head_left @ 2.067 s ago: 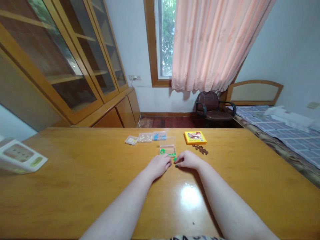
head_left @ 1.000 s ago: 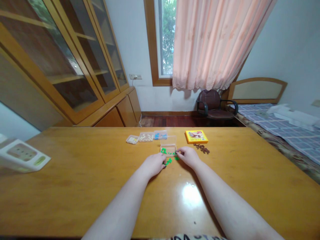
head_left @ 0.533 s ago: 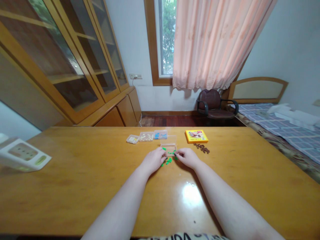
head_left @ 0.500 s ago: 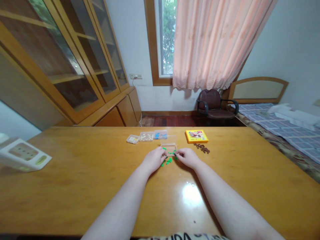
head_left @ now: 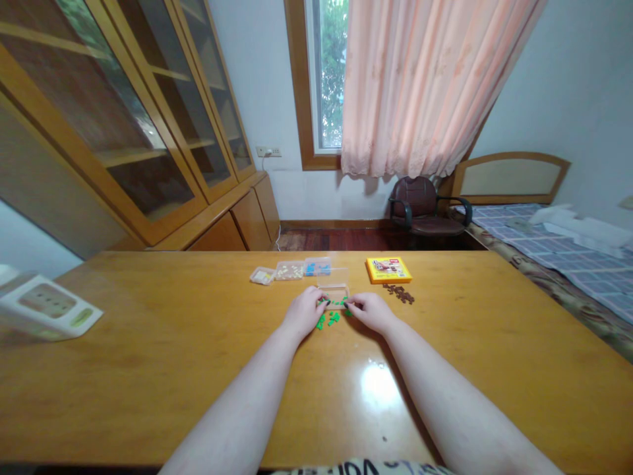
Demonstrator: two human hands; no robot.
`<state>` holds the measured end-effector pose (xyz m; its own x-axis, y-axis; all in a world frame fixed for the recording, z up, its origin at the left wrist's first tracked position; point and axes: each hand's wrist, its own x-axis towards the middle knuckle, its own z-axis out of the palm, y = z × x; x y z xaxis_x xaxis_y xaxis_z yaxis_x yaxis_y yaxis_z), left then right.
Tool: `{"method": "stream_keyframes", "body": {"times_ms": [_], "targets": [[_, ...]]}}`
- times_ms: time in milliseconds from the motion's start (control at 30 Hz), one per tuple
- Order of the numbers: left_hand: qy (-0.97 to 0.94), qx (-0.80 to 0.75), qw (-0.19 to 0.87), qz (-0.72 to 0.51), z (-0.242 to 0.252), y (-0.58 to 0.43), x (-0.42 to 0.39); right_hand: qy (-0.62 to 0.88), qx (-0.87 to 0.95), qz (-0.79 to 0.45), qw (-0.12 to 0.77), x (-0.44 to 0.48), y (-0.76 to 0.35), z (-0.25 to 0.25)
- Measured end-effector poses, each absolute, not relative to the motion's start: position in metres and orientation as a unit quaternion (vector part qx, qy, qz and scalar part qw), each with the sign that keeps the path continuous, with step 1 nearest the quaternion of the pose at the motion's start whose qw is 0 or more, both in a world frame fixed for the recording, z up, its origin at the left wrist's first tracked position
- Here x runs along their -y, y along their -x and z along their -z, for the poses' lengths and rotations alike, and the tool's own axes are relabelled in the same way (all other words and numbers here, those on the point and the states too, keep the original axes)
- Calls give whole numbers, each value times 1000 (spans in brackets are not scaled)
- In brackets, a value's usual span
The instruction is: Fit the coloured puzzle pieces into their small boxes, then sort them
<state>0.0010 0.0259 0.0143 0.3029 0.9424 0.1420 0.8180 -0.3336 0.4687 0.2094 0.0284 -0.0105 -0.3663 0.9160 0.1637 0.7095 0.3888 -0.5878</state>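
Green bits [head_left: 334,318] in and before a clear box [head_left: 333,286]

Some of the green bits lie loose on the surface [head_left: 198,369] just in front of the box; others rest inside it. The left hand [head_left: 305,311] is at the box's near left corner, its fingers curled, with little gap between tips and thumb. The right hand [head_left: 374,310] mirrors it at the near right corner, thumb and fingers drawn almost together. At this scale one cannot tell whether either hand grips a green bit, the rim or nothing. The hands probably flank the box so that both reach the same small spot, and the lid [head_left: 333,276] leans up at the far side, likely to leave the near side free.

Farther back stand three clear trays [head_left: 289,280] in a row, pale bits [head_left: 291,270] in the middle one and blue bits [head_left: 318,268] in the right; keeping colours apart seems the reason. Brown bits [head_left: 398,293] lie heaped beside a yellow pack [head_left: 388,270].

The surface is glossy, honey-toned wood, with a white case [head_left: 62,326] at far left. Beyond are a glass-fronted cabinet [head_left: 202,142], a pink curtain [head_left: 420,86], a chair [head_left: 415,204] and a checked bed [head_left: 558,241].
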Motion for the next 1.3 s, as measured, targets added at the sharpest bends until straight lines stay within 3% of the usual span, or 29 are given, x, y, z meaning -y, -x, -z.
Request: {"method": "stream_keyframes", "body": {"times_ms": [167,467,800,1300], "targets": [[-789,-579,106,-175,-24,2,-22,512,795,-216,242,-29,-209,10],[-841,-536,71,-8,-36,6,-8,470,831,-214,206,-19,-205,0],[-834,-542,99,30,-32,-2,-7,454,874,-138,110,-8,-193,-10],[-837,-540,86,26,-32,1,-5,432,882,-140,125,-11,-193,-2]]}}
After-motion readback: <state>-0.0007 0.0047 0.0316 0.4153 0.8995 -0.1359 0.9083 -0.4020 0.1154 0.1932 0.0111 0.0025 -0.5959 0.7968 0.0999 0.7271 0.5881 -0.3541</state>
